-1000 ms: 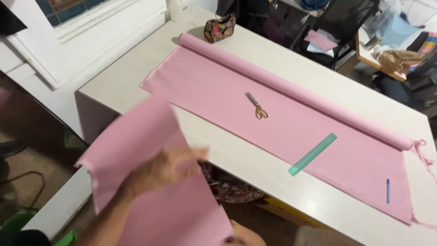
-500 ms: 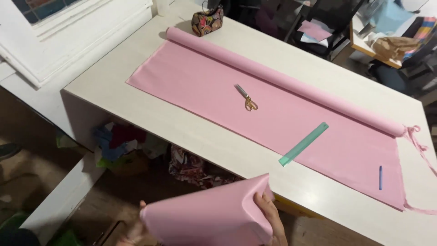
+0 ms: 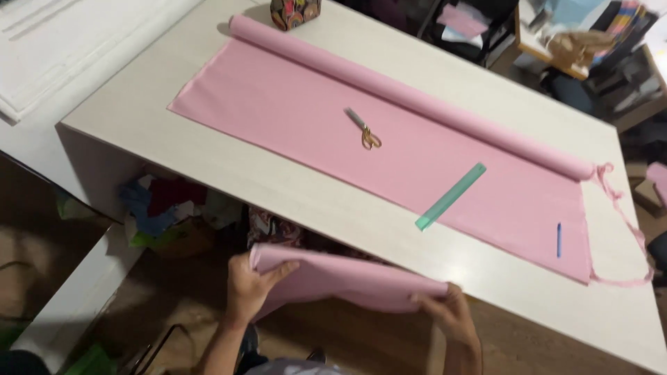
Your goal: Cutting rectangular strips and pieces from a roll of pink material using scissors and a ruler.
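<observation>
Matt, smooth pink cloth in the folded piece (image 3: 347, 281) and in the unrolled fabric bolt (image 3: 389, 139). Pale, matt wood-grain laminate on the worktop (image 3: 313, 208). Shiny metal blades on the scissors (image 3: 363, 128). Translucent green plastic for the ruler (image 3: 450, 196).

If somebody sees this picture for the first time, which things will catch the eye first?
First comes the large pink fabric spread over the pale table, its far edge still rolled up. On it lie scissors in the middle, a green ruler and a blue pen further right. In front of the table, the left hand and right hand hold a folded pink piece by its ends.
</observation>
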